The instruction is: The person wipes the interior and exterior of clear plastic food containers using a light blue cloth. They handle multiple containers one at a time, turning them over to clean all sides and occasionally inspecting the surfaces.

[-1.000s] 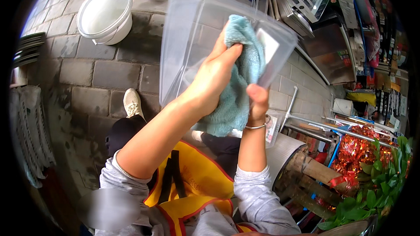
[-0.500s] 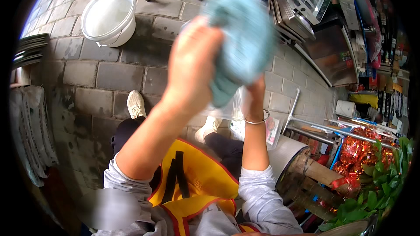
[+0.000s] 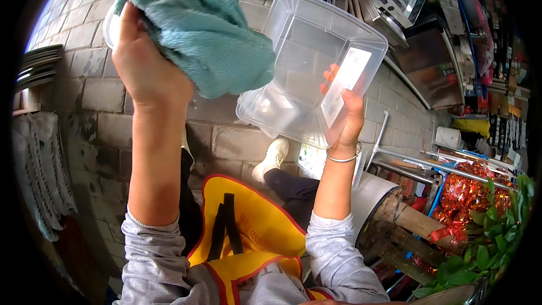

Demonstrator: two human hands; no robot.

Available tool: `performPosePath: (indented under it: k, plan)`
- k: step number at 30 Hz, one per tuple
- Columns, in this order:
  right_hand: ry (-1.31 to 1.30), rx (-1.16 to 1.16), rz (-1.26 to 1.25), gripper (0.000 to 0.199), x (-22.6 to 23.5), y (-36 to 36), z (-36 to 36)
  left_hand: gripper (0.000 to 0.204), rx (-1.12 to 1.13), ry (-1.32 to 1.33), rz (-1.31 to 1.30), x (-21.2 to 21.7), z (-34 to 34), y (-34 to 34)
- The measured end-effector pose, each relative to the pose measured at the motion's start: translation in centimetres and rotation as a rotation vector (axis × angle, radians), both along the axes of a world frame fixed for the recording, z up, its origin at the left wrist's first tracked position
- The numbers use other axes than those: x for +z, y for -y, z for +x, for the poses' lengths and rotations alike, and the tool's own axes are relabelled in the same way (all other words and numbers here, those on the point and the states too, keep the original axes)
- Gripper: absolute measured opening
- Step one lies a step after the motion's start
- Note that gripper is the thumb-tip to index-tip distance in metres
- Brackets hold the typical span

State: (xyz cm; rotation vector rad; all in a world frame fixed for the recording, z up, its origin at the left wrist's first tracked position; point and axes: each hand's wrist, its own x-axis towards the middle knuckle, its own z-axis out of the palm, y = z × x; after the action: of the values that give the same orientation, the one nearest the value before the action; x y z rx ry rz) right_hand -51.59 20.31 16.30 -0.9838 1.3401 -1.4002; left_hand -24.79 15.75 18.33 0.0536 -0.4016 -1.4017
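Observation:
A crumpled teal cloth (image 3: 206, 34) is gripped in my left hand (image 3: 148, 65), raised at the upper left. Its folds hide most of my left fingers, and its right end hangs beside a clear plastic box (image 3: 302, 51). My right hand (image 3: 347, 118) grips the box at its lower right edge, thumb over the rim; some fingers show through the clear wall. The box is tilted with its open side toward me, and a white label (image 3: 347, 86) sits on its right wall. A yellow apron (image 3: 248, 220) with red trim covers my lap.
A white bucket (image 3: 111, 27) stands on the paving at the upper left, mostly behind the cloth. Stacked panels and boxes (image 3: 432, 62) line the right side. A metal rail (image 3: 403, 159), shiny red decorations (image 3: 463, 192) and a leafy plant (image 3: 480, 254) are at the lower right.
My left hand has swung left with the cloth, off the front of the box. The box, mostly covered before, now shows in my right hand.

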Motion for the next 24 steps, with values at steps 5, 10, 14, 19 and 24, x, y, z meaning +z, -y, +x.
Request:
performPosePath:
  k: [5,10,14,19,24]
  plan:
    - [-0.152,0.049,-0.018,0.078,-1.1,-0.1,1.7,0.033,0.041,0.413,0.134,0.4,-3.7,-1.3]
    - [-0.107,0.112,-0.089,0.093,-0.3,-0.4,3.3,0.056,0.343,1.875,-0.421,-1.4,-8.0,-0.6]
    - [-0.160,0.133,-0.288,0.084,-0.1,0.3,4.1,0.064,0.222,2.107,-0.299,-4.4,-10.7,0.2]
    - [-0.254,0.021,-0.375,0.076,-0.1,0.8,1.8,0.051,0.046,2.074,-0.449,-7.5,-13.6,-2.5]
    - [-0.087,0.056,-0.265,0.076,-0.2,-0.2,0.9,0.043,-0.290,1.978,-0.468,-5.1,-13.5,-2.9]
